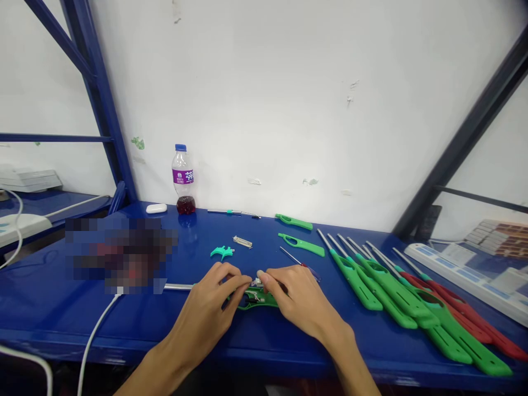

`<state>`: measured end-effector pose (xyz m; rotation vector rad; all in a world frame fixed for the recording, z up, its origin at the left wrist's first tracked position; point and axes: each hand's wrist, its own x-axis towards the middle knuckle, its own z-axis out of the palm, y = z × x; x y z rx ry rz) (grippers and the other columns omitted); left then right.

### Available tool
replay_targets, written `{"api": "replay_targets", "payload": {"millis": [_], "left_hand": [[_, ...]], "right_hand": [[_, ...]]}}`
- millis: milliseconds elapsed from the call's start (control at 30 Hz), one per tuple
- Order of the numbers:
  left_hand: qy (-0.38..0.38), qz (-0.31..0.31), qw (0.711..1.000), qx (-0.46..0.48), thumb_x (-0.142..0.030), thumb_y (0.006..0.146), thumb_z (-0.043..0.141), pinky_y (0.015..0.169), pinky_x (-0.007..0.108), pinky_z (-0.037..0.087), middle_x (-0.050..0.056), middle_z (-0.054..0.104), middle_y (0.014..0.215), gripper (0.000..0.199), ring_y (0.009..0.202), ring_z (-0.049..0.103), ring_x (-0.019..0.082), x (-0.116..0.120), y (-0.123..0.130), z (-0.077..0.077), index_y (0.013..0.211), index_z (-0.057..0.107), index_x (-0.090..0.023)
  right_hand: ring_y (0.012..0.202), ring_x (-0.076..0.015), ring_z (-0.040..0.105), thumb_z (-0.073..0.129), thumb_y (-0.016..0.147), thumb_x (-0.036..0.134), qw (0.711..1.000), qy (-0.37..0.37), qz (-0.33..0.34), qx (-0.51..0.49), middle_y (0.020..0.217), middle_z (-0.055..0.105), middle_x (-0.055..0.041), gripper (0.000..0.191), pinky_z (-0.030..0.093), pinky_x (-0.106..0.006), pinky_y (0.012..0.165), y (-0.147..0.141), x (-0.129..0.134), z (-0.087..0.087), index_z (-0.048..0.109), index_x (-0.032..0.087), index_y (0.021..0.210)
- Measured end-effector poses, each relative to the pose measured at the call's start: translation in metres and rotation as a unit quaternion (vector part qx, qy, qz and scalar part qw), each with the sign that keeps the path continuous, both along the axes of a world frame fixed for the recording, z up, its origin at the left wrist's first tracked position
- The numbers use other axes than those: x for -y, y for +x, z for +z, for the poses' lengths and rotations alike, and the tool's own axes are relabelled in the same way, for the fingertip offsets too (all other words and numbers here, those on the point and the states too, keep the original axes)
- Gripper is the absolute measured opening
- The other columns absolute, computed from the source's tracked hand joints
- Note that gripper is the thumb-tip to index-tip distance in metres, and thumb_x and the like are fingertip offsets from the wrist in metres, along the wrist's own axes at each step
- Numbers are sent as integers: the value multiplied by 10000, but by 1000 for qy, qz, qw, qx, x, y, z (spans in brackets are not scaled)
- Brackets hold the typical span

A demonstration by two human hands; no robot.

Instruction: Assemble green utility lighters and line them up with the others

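An open green lighter casing [268, 300] lies on the blue table, its metal tube [178, 286] pointing left. Over its left part is my left hand [212, 300], thumb and forefinger pinched together; what they hold is too small to name. My right hand [303, 302] pinches a small whitish part [258, 282] between thumb and forefinger, just above the casing. Behind my hands lie a teal trigger piece [221, 252] and a small clear-and-metal part [242, 242]. Two green casing halves [303, 245] [293, 221] lie farther back, with a thin screwdriver-like rod [292, 256] nearby.
Several assembled green lighters [379, 286] and red lighters [462, 308] lie at the right, beside a white power strip [466, 280]. A bottle [183, 184], a white case [156, 208] and a thin metal tube [225, 212] are at the back. A white cable [97, 327] crosses the left front edge.
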<state>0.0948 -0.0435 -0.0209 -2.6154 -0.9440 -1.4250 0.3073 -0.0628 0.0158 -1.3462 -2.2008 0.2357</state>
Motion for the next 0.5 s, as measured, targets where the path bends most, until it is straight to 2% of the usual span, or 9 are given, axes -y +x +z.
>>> {"api": "replay_targets", "payload": {"millis": [167,500], "left_hand": [[7,-3,1000,-9,-130,1068,508,726,283,534,41,659,923,205,818,601,182,1,1,0,1073,703,-193],[21,-1,1000,-17,-130,1079,480,732,273,539,41,662,936,222,816,611,177,1,1,-2,1049,688,-201]], "right_hand": [[535,-136,453,369,1135,430,1000,1,-5,15,594,560,27,541,231,-325,596,0,0,0,482,212,653],[592,-155,566,355,1143,416,1000,-2,1,27,641,653,11,545,260,-323,629,-2,2,0,598,217,698]]}}
